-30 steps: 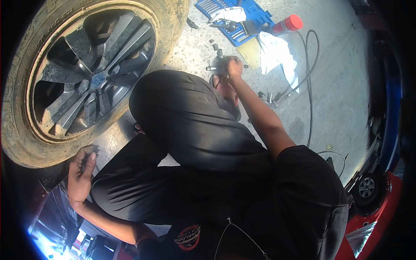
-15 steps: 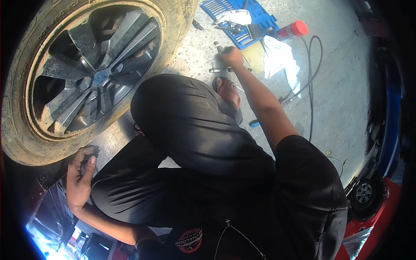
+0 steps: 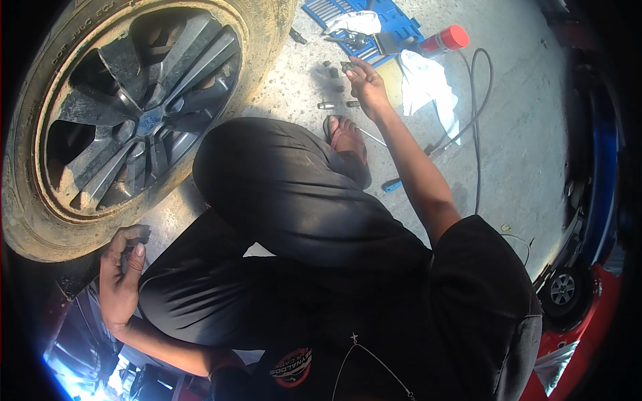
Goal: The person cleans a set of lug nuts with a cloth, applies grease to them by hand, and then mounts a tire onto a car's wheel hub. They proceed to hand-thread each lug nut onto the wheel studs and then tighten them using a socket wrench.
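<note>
Out over the floor ahead, my right hand is closed, its fingertips gripping a small dark metal piece. Several small sockets and dark parts lie just left of and below that hand, among them a shiny socket. At the lower left, my left hand hangs beside my knee with thumb and fingers apart. It is near the bottom of a muddy wheel with dark spokes. The left fingertips look dark, and I see nothing clearly held there.
A blue socket case lies at the top with a white cloth on it. Beside it are a red spray can and a white rag. A dark hose loops at right. A blue-handled tool lies near my foot.
My right hand has lifted off the floor parts and turned, with the small dark piece now showing in its fingertips. My left hand has barely moved.
</note>
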{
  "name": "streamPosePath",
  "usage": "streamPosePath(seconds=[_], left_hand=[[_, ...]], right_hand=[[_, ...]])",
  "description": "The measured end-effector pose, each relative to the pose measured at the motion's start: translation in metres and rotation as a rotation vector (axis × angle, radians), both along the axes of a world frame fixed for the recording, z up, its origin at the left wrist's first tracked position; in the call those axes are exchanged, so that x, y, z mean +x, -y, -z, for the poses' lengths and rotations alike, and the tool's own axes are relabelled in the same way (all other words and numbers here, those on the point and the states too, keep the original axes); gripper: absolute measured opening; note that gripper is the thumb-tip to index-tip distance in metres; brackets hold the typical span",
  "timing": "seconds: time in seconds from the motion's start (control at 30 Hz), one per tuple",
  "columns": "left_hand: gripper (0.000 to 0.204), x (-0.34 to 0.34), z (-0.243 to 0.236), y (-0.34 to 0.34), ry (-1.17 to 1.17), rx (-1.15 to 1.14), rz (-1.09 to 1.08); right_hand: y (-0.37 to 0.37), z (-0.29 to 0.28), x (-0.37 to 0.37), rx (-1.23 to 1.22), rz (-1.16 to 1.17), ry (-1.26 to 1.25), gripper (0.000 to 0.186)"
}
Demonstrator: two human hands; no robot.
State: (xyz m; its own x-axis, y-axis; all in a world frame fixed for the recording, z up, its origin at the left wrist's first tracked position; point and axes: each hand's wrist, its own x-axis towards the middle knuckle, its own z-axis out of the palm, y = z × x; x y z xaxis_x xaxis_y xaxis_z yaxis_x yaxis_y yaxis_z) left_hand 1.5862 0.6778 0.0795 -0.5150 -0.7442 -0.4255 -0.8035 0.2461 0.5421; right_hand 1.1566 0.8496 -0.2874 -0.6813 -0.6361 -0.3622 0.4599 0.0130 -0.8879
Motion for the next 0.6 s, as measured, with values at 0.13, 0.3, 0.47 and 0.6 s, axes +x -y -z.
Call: streamPosePath(seconds=[0.13,0.3,0.47,0.6], left_hand=[[0.023,-0.014,-0.002,0.0,-0.031,-0.033,0.062],[0.015,-0.026,-0.002,0.001,-0.16,-0.178,0.108],[0.027,-0.058,-0.021,-0.005,-0.53,-0.264,0.097],[0.033,-0.039,-0.031,-0.012,-0.822,-0.28,0.036]], right_hand=[[-0.006,-0.071,0.022,-0.234,-0.145,0.087,0.051],[0.018,-0.182,0.068,-0.204,-0.278,-0.454,0.054],[0.055,-0.291,0.124,-0.328,-0.483,-0.716,0.056],[0.101,-0.361,0.191,-0.488,-0.611,-0.889,0.043]])
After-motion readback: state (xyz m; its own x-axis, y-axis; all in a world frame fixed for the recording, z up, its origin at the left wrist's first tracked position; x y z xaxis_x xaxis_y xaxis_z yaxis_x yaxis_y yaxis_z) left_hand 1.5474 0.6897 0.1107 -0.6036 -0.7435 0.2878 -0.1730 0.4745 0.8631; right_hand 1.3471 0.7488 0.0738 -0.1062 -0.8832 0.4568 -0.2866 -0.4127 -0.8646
